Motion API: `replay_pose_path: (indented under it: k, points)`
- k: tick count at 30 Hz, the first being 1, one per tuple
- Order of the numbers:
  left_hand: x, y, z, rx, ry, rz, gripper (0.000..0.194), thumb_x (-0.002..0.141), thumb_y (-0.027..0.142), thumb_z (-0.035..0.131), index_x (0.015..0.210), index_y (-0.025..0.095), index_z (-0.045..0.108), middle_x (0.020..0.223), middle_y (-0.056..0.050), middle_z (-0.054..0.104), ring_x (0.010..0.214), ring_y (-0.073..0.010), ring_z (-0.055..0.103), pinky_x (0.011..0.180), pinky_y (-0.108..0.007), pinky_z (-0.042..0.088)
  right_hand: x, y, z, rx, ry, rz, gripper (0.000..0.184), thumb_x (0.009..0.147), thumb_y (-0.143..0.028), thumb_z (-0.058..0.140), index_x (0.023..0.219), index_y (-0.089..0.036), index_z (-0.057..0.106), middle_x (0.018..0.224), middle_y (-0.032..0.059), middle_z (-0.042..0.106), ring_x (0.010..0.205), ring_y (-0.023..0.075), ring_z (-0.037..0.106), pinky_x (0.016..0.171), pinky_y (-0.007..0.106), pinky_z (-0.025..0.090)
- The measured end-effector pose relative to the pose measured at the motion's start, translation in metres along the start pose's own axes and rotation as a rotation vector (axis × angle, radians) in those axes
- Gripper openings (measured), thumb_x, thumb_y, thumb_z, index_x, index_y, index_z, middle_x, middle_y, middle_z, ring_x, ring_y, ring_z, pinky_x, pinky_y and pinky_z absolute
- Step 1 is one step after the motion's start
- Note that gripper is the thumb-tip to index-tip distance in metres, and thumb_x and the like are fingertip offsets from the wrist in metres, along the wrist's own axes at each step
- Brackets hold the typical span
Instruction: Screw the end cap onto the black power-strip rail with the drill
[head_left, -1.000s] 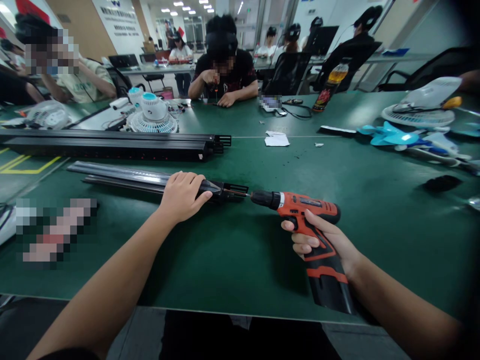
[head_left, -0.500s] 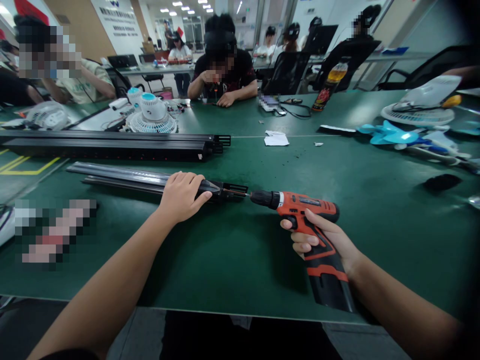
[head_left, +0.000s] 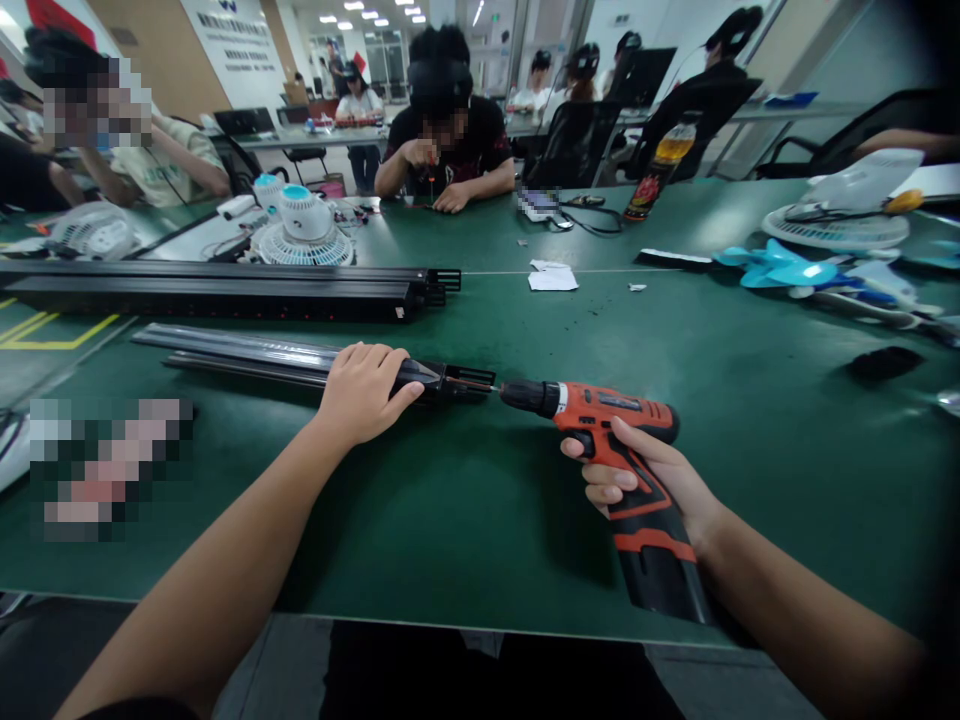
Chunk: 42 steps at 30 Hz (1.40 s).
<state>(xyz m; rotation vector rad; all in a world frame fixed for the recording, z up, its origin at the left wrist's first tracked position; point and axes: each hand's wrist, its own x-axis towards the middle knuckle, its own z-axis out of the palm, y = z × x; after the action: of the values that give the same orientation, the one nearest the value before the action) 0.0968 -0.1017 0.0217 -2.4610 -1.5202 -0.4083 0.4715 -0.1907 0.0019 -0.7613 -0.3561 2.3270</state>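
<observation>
Cordless drill (head_left: pixel 607 408) at four o'clock, gripped in your right hand (head_left: pixel 684 488), points at the black rail (head_left: pixel 255 350) your left hand (head_left: pixel 364 395) clasps toward nine.

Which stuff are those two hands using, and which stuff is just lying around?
In use:
red-and-black drill, in the right hand
long dark bars, under the left hand

Probably just lying about:
black rails behind, untouched
blue fan blades
white paper
bottle
</observation>
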Motion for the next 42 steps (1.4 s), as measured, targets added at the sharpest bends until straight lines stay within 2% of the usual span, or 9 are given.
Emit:
replay_pose_path:
  k: [18, 28, 42]
  points:
    - [0.0004, 0.0010, -0.0009, -0.029, -0.007, -0.011, 0.053, 0.104, 0.058, 0.036, 0.124, 0.018, 0.065, 0.119, -0.015, 0.069, 0.111, -0.0338, 0.059, 0.108, -0.053, 0.039, 0.0006, -0.0009, -0.0001, 0.021, 0.013, 0.002, 0.042, 0.081, -0.046, 0.086, 0.100, -0.011, 0.072, 0.053, -0.0060, 0.041, 0.054, 0.0098, 0.048, 0.054, 0.016, 0.046]
    - [0.0005, 0.0013, -0.0013, -0.017, 0.009, -0.001, 0.055, 0.103, 0.058, 0.035, 0.122, 0.017, 0.066, 0.116, -0.015, 0.069, 0.109, -0.0347, 0.060, 0.106, -0.054, 0.041, -0.0007, -0.0012, -0.0050, 0.041, 0.055, 0.016, 0.047, 0.082, -0.045, 0.084, 0.110, -0.009, 0.074, 0.053, -0.0048, 0.046, 0.054, 0.0109, 0.051, 0.054, 0.018, 0.046]
    - [-0.0002, 0.0013, -0.0019, -0.019, 0.006, -0.003, 0.051, 0.103, 0.058, 0.036, 0.123, 0.020, 0.064, 0.119, -0.014, 0.069, 0.110, -0.0337, 0.059, 0.108, -0.053, 0.040, 0.0001, -0.0011, -0.0065, -0.027, 0.016, 0.006, 0.041, 0.086, -0.049, 0.081, 0.106, -0.016, 0.067, 0.055, -0.0071, 0.040, 0.056, 0.0110, 0.048, 0.054, 0.020, 0.044]
